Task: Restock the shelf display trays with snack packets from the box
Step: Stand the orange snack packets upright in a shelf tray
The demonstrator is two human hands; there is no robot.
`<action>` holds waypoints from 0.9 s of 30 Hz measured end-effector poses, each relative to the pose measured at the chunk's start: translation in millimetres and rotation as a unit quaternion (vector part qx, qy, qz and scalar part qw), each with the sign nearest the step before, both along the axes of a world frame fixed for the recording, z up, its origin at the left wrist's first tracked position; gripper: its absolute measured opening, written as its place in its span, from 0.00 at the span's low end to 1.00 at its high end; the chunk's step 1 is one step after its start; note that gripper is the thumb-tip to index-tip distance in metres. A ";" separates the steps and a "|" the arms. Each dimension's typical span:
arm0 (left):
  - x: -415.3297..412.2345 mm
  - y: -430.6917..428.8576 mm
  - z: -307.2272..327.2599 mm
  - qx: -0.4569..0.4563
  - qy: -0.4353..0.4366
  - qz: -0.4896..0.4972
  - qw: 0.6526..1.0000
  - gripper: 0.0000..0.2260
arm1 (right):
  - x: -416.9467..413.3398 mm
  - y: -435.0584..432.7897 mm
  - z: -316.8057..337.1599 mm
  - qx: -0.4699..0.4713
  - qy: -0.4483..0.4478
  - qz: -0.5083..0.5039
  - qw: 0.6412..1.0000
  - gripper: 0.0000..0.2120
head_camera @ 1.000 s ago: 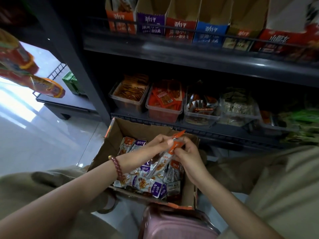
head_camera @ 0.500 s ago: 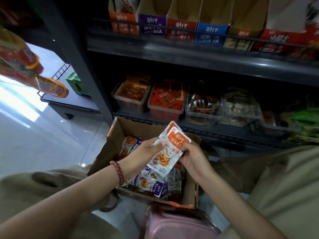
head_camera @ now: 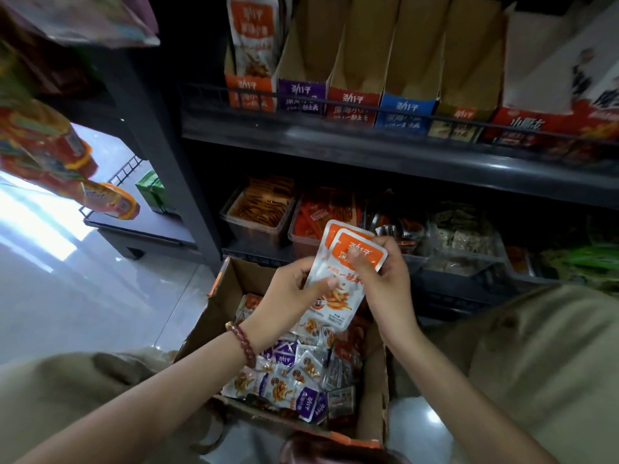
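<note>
2 orange-top packets (head_camera: 341,298), overlapped, are held upright above the box (head_camera: 248,279), in front of the lower-shelf tubs (head_camera: 258,222) & well below the trays (head_camera: 351,105). L hand (head_camera: 291,291) pinches them low on the left edge, thumb on the front. R hand (head_camera: 385,286) grips the top right, thumb on the orange band. The box sits on the floor w/ a heap of small packs (head_camera: 288,373), purple & orange, too many to count. Top shelf: 5 same-brand card trays (orange, purple, red, blue, brown), 1 pack (head_camera: 253,38) standing in the orange one. A wire rail (head_camera: 382,110) crosses the tray fronts. Lower shelf: at least 4 clear tubs. Bead bracelet (head_camera: 242,343) on L wrist.
</note>
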State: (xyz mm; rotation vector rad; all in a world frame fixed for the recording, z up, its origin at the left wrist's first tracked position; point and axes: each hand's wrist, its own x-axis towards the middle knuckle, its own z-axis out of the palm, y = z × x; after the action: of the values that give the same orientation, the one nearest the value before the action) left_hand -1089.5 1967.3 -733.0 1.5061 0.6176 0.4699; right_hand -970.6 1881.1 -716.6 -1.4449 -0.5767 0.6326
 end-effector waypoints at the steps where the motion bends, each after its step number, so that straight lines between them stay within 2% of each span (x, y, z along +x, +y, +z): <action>1: 2.9 1.9 3.8 0.012 -0.006 0.006 1.000 0.10 | 1.4 5.1 4.9 0.010 -0.009 -0.001 1.000 0.06; 5: 10.2 2.0 16.3 0.068 -0.029 0.001 0.997 0.14 | 0.5 28.2 22.4 0.030 0.052 0.002 0.998 0.07; 8: 12.2 3.4 19.1 0.096 -0.048 0.015 0.994 0.15 | -1.7 43.4 32.8 0.045 0.025 -0.009 0.999 0.12; 11: 11.6 12.9 23.7 0.118 -0.044 0.043 0.991 0.15 | 4.9 55.2 46.4 0.051 -0.006 0.035 0.998 0.15; 14: 8.7 29.0 29.6 0.150 -0.031 0.086 0.984 0.15 | 16.4 71.2 64.2 -0.014 -0.116 0.130 0.985 0.08; 16: 6.8 42.8 34.2 0.183 -0.026 0.115 0.976 0.14 | 22.4 84.2 77.0 -0.022 -0.176 0.181 0.967 0.05; 19: 4.4 64.8 45.2 0.234 -0.025 0.149 0.961 0.12 | 28.4 101.5 98.2 -0.004 -0.273 0.229 0.934 0.08; 23: 1.3 93.4 58.7 0.289 -0.030 0.186 0.939 0.11 | 32.5 124.4 120.7 -0.002 -0.384 0.319 0.866 0.18; 25: 0.4 107.2 63.4 0.308 -0.019 0.195 0.931 0.14 | 32.8 138.6 125.8 0.018 -0.409 0.323 0.853 0.19; 27: 2.1 121.9 69.8 0.348 0.000 0.211 0.914 0.17 | 32.0 150.9 130.8 0.057 -0.408 0.305 0.859 0.16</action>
State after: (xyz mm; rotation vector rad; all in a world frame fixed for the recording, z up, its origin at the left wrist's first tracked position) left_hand -1087.5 2089.2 -663.2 2.0439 0.8304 1.1104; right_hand -938.6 2032.0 -585.9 -1.3744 -1.7624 0.4222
